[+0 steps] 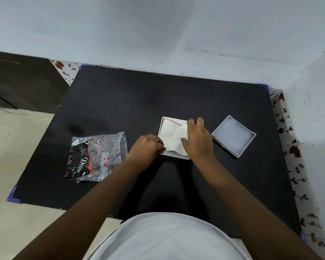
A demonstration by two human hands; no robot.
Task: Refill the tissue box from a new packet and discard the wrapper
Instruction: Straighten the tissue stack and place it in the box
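Note:
A white square tissue box [162,123] stands open on the black table, with white tissues [172,134] lying inside it. My left hand [147,145] grips the box's near left corner. Over the tissues on the box's right side my right hand [198,139] lies flat, fingers spread, pressing down on them. The box's grey lid [233,136] lies upside down to the right of the box. A crumpled clear and black wrapper [96,156] lies flat on the table to the left.
The black table [120,102] stands against a pale wall, with blue corner guards. A floral-patterned strip [296,166] runs along its right side. A dark wooden panel [23,83] and pale floor lie to the left.

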